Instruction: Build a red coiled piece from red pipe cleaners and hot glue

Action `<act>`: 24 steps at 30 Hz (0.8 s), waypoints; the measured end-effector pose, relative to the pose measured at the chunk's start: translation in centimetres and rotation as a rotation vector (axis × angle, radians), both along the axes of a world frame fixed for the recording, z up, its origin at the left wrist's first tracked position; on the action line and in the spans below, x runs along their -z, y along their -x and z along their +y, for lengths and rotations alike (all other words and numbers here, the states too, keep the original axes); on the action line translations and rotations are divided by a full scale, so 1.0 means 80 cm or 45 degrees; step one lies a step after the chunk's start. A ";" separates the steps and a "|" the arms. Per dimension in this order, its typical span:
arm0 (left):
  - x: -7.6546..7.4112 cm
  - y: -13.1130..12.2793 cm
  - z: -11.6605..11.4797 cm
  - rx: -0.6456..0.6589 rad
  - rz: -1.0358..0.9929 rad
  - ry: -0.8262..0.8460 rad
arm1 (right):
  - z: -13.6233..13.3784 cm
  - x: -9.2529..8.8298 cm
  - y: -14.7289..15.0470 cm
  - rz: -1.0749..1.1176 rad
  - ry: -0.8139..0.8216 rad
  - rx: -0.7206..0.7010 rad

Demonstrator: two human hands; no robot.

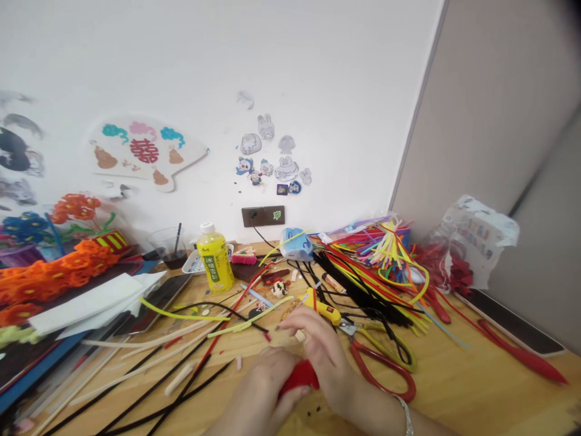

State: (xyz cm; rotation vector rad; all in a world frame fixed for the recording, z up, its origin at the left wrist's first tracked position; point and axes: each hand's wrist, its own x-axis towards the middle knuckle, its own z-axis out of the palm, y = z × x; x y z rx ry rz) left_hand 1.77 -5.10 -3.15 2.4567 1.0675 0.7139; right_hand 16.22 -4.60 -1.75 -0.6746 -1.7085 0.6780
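Observation:
Near the table's front edge, my left hand (267,378) is closed around a fuzzy red piece (299,376), its thumb underneath. The red piece looks like bent chenille stems, but the fingers cover much of it. Beside and above it is my right hand (322,354), fingers stretched and slightly curved, palm side close to the red piece. Whether the right hand touches it cannot be made out. A small pale bit (300,335) shows by the right fingers. Just behind that hand lies a yellow hot glue gun (327,310). Red-handled scissors (381,369) rest to its right.
Loose black, white, red and yellow chenille stems (181,316) spread across the left. A large colourful bundle (381,266) lies back right. A yellow drink bottle (214,259) and a plastic cup (170,247) stand behind. Orange fuzzy flowers (59,269) fill the far left.

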 end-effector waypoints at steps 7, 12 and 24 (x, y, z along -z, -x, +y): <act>0.015 -0.001 0.001 0.127 -0.027 -0.082 | 0.000 0.007 0.007 0.029 0.119 0.032; 0.022 0.000 0.004 0.141 -0.014 -0.096 | 0.000 0.012 0.009 0.007 0.188 0.006; 0.028 0.002 0.009 0.163 -0.036 -0.114 | 0.002 0.016 0.012 -0.018 0.212 -0.005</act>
